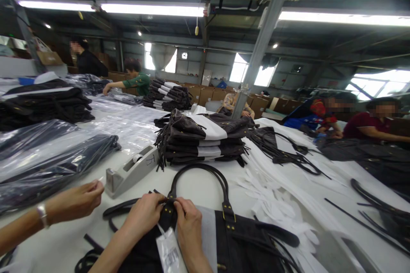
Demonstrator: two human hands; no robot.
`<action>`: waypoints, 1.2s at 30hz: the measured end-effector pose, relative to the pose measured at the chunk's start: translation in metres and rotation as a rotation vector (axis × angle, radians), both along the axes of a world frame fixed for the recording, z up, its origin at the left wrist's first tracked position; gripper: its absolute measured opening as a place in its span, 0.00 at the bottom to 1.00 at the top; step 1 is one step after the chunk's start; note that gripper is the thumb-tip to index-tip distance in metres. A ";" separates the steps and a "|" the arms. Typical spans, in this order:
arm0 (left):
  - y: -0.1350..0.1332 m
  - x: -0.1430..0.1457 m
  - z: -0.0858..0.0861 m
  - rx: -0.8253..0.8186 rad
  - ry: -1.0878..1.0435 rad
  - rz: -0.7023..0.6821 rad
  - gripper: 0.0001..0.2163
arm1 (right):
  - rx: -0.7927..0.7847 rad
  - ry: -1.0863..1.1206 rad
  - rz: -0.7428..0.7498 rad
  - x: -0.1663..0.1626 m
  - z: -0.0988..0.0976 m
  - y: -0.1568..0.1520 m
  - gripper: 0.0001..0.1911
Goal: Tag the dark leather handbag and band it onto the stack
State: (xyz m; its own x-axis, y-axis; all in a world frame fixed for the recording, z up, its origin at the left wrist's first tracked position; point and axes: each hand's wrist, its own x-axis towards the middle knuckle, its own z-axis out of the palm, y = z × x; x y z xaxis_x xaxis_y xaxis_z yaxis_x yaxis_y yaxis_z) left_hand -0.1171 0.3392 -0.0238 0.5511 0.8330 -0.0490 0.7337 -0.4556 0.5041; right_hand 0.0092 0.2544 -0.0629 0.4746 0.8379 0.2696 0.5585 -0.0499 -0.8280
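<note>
A black bag [237,243] with a looped handle [198,169] lies on the white table in front of me. My left hand [144,215] and my right hand [188,224] meet at the handle's left base, fingers pinched closed on the strap there. A clear plastic sleeve with a barcode tag [169,252] hangs just below my fingers. A white paper sheet [208,226] lies on the bag under my right hand. What exactly sits between my fingertips is hidden.
A co-worker's hand [75,200] with a bracelet pinches tape by the grey tape dispenser [131,170]. A stack of dark fringed bags [201,140] stands behind. Plastic-wrapped bags [48,162] lie left, white paper sheets [282,204] and loose straps right. Other people work along the far and right sides.
</note>
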 end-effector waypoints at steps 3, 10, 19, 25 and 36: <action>0.003 -0.004 0.000 -0.036 -0.083 0.005 0.07 | 0.009 -0.003 -0.007 0.000 -0.001 0.000 0.14; -0.007 -0.006 0.010 -0.002 -0.025 -0.071 0.08 | 0.045 0.017 -0.037 0.002 -0.001 0.000 0.12; -0.019 0.002 0.002 0.259 -0.020 -0.047 0.16 | 0.102 -0.052 -0.019 0.000 -0.010 -0.002 0.10; -0.027 0.018 -0.034 0.289 0.215 -0.178 0.34 | 0.067 -0.304 -0.005 -0.002 -0.018 -0.003 0.16; -0.025 0.020 -0.049 0.394 0.230 -0.242 0.26 | 0.006 -0.420 -0.063 -0.002 -0.014 -0.003 0.20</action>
